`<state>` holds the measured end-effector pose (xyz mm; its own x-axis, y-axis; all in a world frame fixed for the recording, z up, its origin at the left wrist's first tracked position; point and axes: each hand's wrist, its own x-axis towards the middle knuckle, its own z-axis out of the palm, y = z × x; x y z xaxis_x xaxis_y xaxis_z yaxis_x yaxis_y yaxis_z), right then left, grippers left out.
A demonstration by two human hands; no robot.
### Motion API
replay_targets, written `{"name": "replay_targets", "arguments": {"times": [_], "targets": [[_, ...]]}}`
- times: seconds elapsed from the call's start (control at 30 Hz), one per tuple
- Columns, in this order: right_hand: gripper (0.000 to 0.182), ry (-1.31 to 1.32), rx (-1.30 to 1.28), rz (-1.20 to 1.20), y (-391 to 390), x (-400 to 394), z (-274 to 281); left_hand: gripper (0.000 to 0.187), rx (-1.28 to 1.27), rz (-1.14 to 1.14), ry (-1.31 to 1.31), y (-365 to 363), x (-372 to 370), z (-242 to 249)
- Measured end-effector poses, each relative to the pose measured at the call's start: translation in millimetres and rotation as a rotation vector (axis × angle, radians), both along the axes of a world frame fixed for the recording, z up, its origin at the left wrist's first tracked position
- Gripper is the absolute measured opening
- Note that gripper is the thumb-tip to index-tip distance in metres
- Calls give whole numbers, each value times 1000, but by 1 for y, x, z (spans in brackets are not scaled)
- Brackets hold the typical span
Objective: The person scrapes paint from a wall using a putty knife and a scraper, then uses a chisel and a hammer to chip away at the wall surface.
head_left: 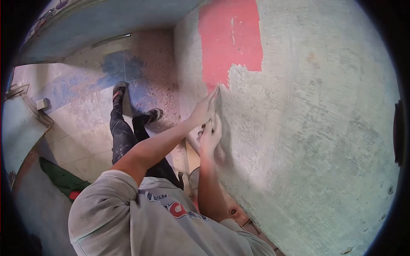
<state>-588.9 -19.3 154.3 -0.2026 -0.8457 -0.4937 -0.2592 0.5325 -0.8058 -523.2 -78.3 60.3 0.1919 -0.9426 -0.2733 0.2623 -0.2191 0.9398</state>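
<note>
Both hands are together against the pale, scraped wall point(299, 119), just below a ragged-edged pink patch point(230, 38). My left hand point(204, 112) is the upper one, its fingers closed and pointing up at the patch's lower edge. A thin, dark-edged tool point(218, 94), seemingly a scraper, shows at those fingertips and touches the wall. Directly below, my right hand point(210, 135) has its fingers bent round something, apparently the tool's lower part, which the hands mostly hide. Pale dust covers both hands.
Crumbled debris point(164, 100) lies on the floor along the wall's foot, near my dark shoes point(153, 115). A blue-stained floor area point(121, 66) is beyond. A rounded container point(194, 179) is partly hidden by my right arm. Green cloth point(62, 177) lies at left.
</note>
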Motion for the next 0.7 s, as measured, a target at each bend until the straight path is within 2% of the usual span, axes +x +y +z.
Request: {"name": "replay_targets", "arguments": {"times": [0.07, 0.13, 0.2, 0.3, 0.4, 0.5, 0.6, 0.7], "targets": [[52, 26, 79, 23, -35, 9, -4, 64, 73, 32, -57, -21, 8, -16], [54, -3, 100, 13, -40, 15, -4, 66, 79, 45, -70, -26, 17, -12], [56, -13, 68, 30, -19, 7, 1, 67, 15, 33, -8, -8, 11, 2], [40, -32, 26, -163, 8, 8, 10, 66, -241, 181, -210, 5, -14, -9], [17, -171, 304, -148, -37, 11, 3, 66, 141, -52, -10, -15, 22, -5], [14, -183, 318, -143, -46, 25, 12, 68, 119, -36, 37, -19, 26, -15], [12, -148, 287, -207, -23, 18, 21, 69, 22, -59, 53, 1, 24, 14], [11, -140, 248, -213, -17, 33, 28, 69, 123, -129, 83, -6, 29, 8]]}}
